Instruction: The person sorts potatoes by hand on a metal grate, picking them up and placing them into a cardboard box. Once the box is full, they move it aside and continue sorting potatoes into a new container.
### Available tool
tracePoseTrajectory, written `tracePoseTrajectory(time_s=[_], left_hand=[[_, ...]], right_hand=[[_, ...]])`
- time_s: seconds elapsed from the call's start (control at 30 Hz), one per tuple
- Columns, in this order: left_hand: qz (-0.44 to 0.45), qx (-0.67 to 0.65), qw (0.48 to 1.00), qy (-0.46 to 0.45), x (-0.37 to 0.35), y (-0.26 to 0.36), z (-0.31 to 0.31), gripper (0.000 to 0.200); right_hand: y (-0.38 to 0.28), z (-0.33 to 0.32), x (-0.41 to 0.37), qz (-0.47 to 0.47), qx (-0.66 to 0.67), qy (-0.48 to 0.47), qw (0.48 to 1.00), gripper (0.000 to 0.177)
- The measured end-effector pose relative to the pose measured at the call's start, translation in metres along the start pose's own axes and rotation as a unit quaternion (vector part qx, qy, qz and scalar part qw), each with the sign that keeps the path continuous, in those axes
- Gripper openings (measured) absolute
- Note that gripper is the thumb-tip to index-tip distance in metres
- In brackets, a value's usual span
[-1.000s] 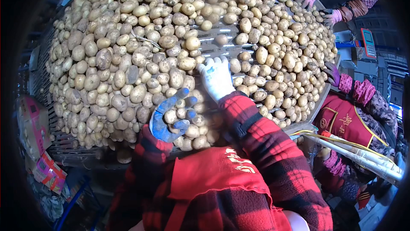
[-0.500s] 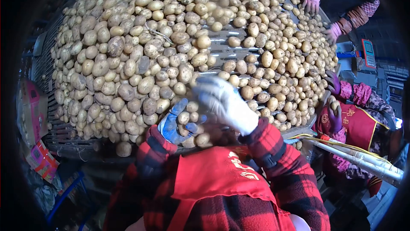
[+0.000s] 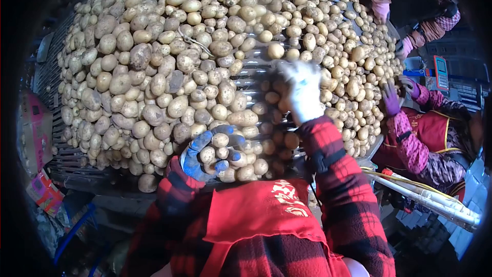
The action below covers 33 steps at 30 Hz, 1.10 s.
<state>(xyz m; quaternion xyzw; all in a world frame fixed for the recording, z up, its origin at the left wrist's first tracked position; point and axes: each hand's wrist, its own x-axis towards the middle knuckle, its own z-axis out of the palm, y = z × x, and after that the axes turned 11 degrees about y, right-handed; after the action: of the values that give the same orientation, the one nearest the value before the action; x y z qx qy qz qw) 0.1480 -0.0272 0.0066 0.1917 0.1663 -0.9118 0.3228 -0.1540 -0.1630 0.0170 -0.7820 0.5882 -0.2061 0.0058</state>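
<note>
My left hand (image 3: 193, 160), in a blue and white glove, is low at the near edge of the potato heap. Its fingers curl around a few small potatoes (image 3: 207, 154). Several loose potatoes (image 3: 246, 172) lie just beside its fingertips. My right hand (image 3: 305, 92), in a white glove, reaches over the slatted sorting table (image 3: 251, 79) among the potatoes to the right of the gap. Motion smears its fingers, so whether anything is in them cannot be made out. Below it, some potatoes (image 3: 279, 141) are blurred and in shadow.
A large potato heap (image 3: 138, 72) covers the left of the table. At the right edge, a co-worker's purple gloves (image 3: 392, 100) touch the potatoes; another person's pink glove (image 3: 381, 11) is farther up. A white pipe (image 3: 425, 195) and an orange-framed keypad device (image 3: 441, 71) are at right.
My right hand has moved away from my left, forward and to the right. My left hand stays low with its potatoes. The co-workers' hands at the right have shifted.
</note>
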Motion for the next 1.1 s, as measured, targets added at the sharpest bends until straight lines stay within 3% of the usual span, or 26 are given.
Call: tracePoseTrajectory(time_s=[0.03,0.1,0.17,0.23,0.3,0.33,0.4,0.43,0.47,0.53,0.63,0.7,0.73,0.77,0.8,0.83,0.9,0.93,1.0,1.07,1.1], left_hand=[[-0.02,-0.017,1.0,-0.017,0.004,0.003,0.002,0.052],[0.004,0.026,1.0,-0.008,0.008,0.003,-0.001,0.051],[0.008,0.054,0.998,0.033,0.002,0.003,-0.001,0.05],[0.007,0.045,0.999,0.018,-0.001,0.0,-0.004,0.051],[0.033,0.103,0.993,0.05,-0.008,-0.002,-0.009,0.052],[0.068,0.221,0.968,0.096,-0.013,-0.002,0.0,0.051],[0.067,0.094,0.988,0.105,-0.006,-0.007,-0.031,0.046],[0.036,0.067,0.993,0.088,-0.001,-0.005,-0.017,0.045],[0.004,0.04,0.997,0.073,0.005,-0.003,-0.002,0.045],[0.011,0.066,0.996,0.063,0.009,-0.006,0.009,0.043],[-0.013,0.017,1.0,0.018,0.012,-0.006,0.017,0.045],[-0.039,-0.077,0.996,0.027,0.012,-0.008,0.025,0.051],[-0.043,-0.093,0.994,0.037,0.012,-0.006,0.022,0.051],[-0.033,-0.085,0.995,0.049,0.015,-0.007,0.03,0.051],[-0.024,-0.077,0.995,0.058,0.02,-0.009,0.034,0.05],[-0.011,-0.069,0.995,0.065,0.026,-0.008,0.037,0.049],[-0.046,-0.104,0.993,0.017,0.05,-0.005,0.033,0.046],[-0.046,-0.108,0.993,0.01,0.06,-0.005,0.038,0.046],[-0.023,-0.102,0.994,0.025,0.077,-0.015,0.059,0.045],[-0.02,-0.105,0.992,0.066,0.084,-0.023,0.082,0.035],[-0.04,-0.11,0.99,0.079,0.092,-0.025,0.094,0.031]], right_hand=[[-0.008,0.006,-0.002,-0.058,0.049,-0.013,0.997,0.045],[-0.013,0.065,-0.026,-0.107,-0.078,0.03,0.991,0.015],[-0.028,0.078,-0.019,-0.045,-0.111,-0.06,0.991,0.017],[-0.022,0.065,-0.005,-0.035,-0.057,-0.099,0.993,0.016],[-0.007,0.054,-0.003,-0.026,-0.005,-0.092,0.995,0.021],[-0.017,0.037,-0.002,-0.046,0.02,-0.073,0.996,0.027],[-0.047,0.046,-0.007,-0.061,-0.028,-0.195,0.978,0.021],[-0.053,0.071,-0.027,-0.122,-0.014,-0.064,0.99,0.02],[-0.067,0.076,-0.027,-0.095,-0.047,-0.051,0.993,0.018],[-0.077,0.08,-0.02,-0.04,-0.066,-0.12,0.99,0.016],[-0.055,0.08,-0.02,-0.066,-0.075,-0.125,0.987,0.017],[-0.028,0.06,-0.029,0.035,0.096,-0.047,0.994,0.019],[-0.027,0.021,-0.021,0.173,0.203,-0.126,0.956,0.022],[-0.025,-0.014,-0.019,0.301,0.307,-0.204,0.88,0.027],[-0.013,-0.032,-0.037,0.369,0.473,-0.196,0.775,0.031],[-0.003,-0.046,-0.052,0.42,0.619,-0.184,0.638,0.036],[-0.031,-0.087,-0.079,0.464,0.78,-0.061,0.417,0.048],[-0.025,-0.078,-0.098,0.448,0.756,-0.044,0.476,0.051],[-0.011,-0.046,-0.136,0.468,0.813,-0.004,0.347,0.055],[-0.025,-0.02,-0.154,0.398,0.738,0.068,0.541,0.028],[-0.034,-0.018,-0.155,0.335,0.623,0.094,0.701,0.021]])
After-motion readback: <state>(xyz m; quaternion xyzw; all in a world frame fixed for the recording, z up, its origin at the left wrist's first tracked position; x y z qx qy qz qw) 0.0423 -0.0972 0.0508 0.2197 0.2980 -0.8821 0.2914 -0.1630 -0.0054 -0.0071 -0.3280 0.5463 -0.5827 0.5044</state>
